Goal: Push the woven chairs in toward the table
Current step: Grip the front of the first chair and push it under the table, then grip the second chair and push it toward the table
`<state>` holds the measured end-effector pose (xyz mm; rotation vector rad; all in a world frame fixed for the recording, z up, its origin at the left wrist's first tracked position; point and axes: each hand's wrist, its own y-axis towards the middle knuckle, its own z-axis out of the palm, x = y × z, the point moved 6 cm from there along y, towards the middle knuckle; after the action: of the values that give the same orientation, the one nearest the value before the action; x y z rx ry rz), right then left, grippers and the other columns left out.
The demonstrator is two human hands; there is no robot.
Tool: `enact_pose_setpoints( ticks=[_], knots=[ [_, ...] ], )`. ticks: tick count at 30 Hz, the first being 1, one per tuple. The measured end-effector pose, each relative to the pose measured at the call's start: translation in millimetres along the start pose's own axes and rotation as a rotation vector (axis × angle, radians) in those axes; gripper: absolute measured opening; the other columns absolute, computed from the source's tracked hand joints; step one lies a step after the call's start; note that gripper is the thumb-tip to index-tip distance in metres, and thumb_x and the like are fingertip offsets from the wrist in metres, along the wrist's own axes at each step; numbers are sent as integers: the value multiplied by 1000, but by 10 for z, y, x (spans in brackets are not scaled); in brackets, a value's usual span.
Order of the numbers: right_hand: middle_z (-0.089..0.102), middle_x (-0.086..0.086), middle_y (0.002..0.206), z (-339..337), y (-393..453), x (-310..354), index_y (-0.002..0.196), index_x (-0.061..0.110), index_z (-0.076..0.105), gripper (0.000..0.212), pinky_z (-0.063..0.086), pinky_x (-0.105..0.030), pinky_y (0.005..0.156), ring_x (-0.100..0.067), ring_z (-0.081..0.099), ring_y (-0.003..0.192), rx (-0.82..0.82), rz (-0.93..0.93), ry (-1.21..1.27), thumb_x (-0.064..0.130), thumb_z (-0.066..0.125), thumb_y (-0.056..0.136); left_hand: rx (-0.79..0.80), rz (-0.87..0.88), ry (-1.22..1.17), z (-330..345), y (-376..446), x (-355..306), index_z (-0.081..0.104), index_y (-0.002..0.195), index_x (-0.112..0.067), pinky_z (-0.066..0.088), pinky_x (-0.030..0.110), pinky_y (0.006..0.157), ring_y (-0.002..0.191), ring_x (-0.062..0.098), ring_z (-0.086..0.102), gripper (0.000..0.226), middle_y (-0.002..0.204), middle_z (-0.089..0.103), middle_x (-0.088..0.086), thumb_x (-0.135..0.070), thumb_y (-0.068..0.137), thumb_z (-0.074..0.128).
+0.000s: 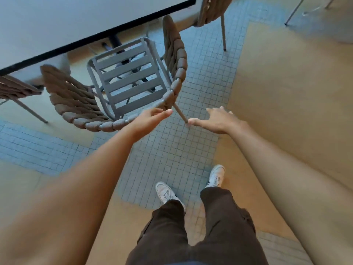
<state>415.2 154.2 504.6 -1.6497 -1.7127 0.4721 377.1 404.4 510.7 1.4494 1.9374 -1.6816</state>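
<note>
A woven chair (80,104) with a brown braided curved back and a grey slatted seat stands in front of me, its seat partly under the white table (57,23). My left hand (150,117) is open, fingers apart, right at the back rim of this chair near its right rear corner; whether it touches is unclear. My right hand (219,119) hovers open to the right of the chair's rear leg, holding nothing. A second woven chair (208,10) stands at the table's right end. A third woven chair (13,88) shows at the left edge.
The floor has grey small tiles and tan patches. My two feet in white shoes (166,192) stand behind the chair. Thin metal legs of other furniture (294,12) show at the top right. A dark table pedestal (114,41) stands under the tabletop.
</note>
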Motion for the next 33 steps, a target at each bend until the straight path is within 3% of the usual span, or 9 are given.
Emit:
enact_pose_setpoints(
  ticks=[3,6,9,13,24,33],
  knots=[
    [24,-10,168,-294,-89,-376,160,18,28,139,8,-59,123,-31,8,156,-67,-18,-26,108,28,55,-124,194,244,118,112,-589,55,138,-21,53,33,94,111,14,62,77,124,65,0,-73,82,62],
    [23,-11,168,-629,-126,-799,161,17,27,127,8,-59,124,-31,10,156,-128,-43,-100,102,31,67,-242,383,518,295,209,-1168,51,141,-27,45,38,103,120,8,49,74,141,52,-2,-74,84,58],
    [20,-10,169,-1007,-150,-1255,162,18,23,122,8,-58,124,-31,9,156,-149,-42,-151,99,31,72,-277,411,675,490,365,-1601,46,147,-26,36,50,115,141,18,37,79,156,40,-1,-75,86,52],
    [19,-9,169,-1599,-189,-1768,162,20,21,119,10,-57,124,-31,10,156,-216,-54,-197,99,30,73,-318,402,821,710,592,-2142,40,151,-27,31,56,117,148,24,30,85,160,35,1,-80,86,45],
    [28,-9,166,-2858,156,-2352,160,24,25,118,17,-57,120,-31,17,155,-307,-49,-206,100,32,70,-417,422,846,933,1222,-3474,38,152,-23,26,53,118,148,27,30,86,161,34,6,-79,87,45],
    [21,-6,169,-3653,917,-2426,161,23,20,118,11,-56,124,-29,11,156,-326,-54,-246,98,34,72,-424,443,863,590,2205,-4210,41,151,-21,28,53,118,147,29,32,84,158,37,7,-76,88,47]
  ],
)
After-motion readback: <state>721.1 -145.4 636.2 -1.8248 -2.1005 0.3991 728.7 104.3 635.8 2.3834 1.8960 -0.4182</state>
